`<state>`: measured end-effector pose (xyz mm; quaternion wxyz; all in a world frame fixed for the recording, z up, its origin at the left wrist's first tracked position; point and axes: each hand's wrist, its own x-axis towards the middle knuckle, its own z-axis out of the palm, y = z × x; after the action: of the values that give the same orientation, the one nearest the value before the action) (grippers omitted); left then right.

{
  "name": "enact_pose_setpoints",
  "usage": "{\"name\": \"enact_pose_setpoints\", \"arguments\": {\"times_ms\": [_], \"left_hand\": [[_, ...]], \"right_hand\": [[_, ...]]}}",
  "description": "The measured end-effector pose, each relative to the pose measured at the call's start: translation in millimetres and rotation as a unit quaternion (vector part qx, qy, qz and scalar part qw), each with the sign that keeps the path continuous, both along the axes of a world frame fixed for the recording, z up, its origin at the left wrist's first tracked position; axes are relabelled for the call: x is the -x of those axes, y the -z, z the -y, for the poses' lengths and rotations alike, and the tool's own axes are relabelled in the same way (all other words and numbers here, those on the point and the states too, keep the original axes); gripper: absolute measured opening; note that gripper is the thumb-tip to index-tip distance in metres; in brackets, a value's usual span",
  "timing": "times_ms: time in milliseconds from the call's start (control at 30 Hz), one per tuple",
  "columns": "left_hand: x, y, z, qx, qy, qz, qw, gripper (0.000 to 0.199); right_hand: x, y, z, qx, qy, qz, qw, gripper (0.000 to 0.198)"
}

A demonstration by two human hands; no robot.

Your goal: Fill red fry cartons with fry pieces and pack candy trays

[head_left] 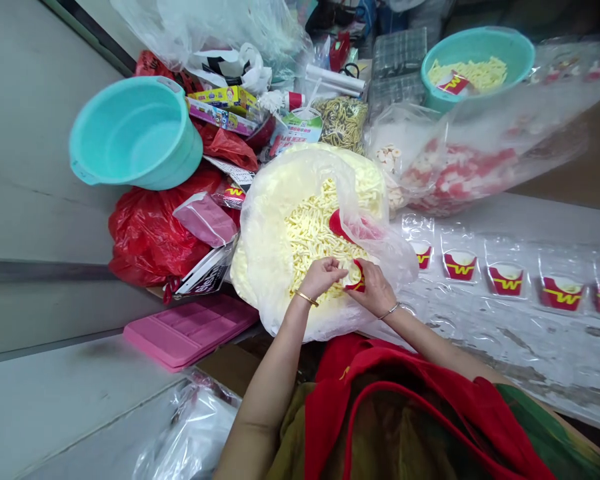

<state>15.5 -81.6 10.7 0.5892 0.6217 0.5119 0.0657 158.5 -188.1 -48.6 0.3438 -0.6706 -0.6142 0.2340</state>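
Observation:
A large clear plastic bag (265, 220) lies open in front of me, full of small pale-yellow toy fries (307, 230). My right hand (377, 288) grips a small red fry box (359, 277) with a yellow mark, holding it tilted over the fries. My left hand (324, 277), with a gold bangle at the wrist, is closed in a pinch just left of the box; what its fingertips hold, if anything, is too small to make out. Behind my hands, a red piece (339, 225) rests on the fries, partly covered by the bag's film.
Several filled red fry boxes in clear packs (460, 265) line the right side. Turquoise basins stand at left (130, 133) and back right (523, 57), the latter holding fries. Pink trays (195, 330), a red bag (155, 233) and a bag of red-and-white pieces (470, 170) surround the bag.

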Motion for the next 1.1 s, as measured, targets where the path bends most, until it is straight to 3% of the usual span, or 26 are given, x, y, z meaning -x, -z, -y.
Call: {"name": "enact_pose_setpoints", "arguments": {"times_ms": [100,233,333,433,533,633,733,867,1100], "left_hand": [[-0.6,-24.8,19.7,-0.128,0.050,-0.073,0.988,0.021],[-19.3,-52.2,57.7,-0.333,0.166,-0.186,0.909,0.025],[-36.0,-58.4,83.0,-0.398,0.213,-0.236,0.860,0.029],[-56.5,-40.5,87.7,-0.421,0.248,-0.182,0.853,0.030],[-87.9,-23.2,90.1,-0.452,0.223,-0.026,0.863,0.027],[-128.5,-28.6,112.9,-0.490,0.221,0.034,0.843,0.023],[-190.8,-43.1,156.6,-0.531,0.286,-0.017,0.797,0.023],[-315.2,-46.1,234.0,-0.509,0.398,-0.069,0.760,0.023],[-555.0,2.6,420.9,-0.397,0.588,0.061,0.702,0.027]], "right_hand": [[8.4,-6.0,-0.9,-0.017,-0.005,-0.016,1.000,0.070],[13.3,-20.7,10.4,-0.024,0.024,-0.050,0.998,0.059],[7.7,-33.7,25.6,-0.021,0.052,-0.083,0.995,0.050],[-15.6,-34.1,35.7,-0.038,0.095,-0.066,0.993,0.052],[-51.5,-34.5,51.7,-0.054,0.154,-0.049,0.985,0.066],[-90.1,-39.8,80.9,-0.073,0.205,-0.056,0.974,0.069],[-139.9,-38.8,122.1,-0.088,0.262,-0.070,0.958,0.059],[-234.2,-26.1,200.7,-0.098,0.372,-0.094,0.918,0.049],[-416.1,13.6,406.7,-0.080,0.591,-0.064,0.800,0.038]]}}
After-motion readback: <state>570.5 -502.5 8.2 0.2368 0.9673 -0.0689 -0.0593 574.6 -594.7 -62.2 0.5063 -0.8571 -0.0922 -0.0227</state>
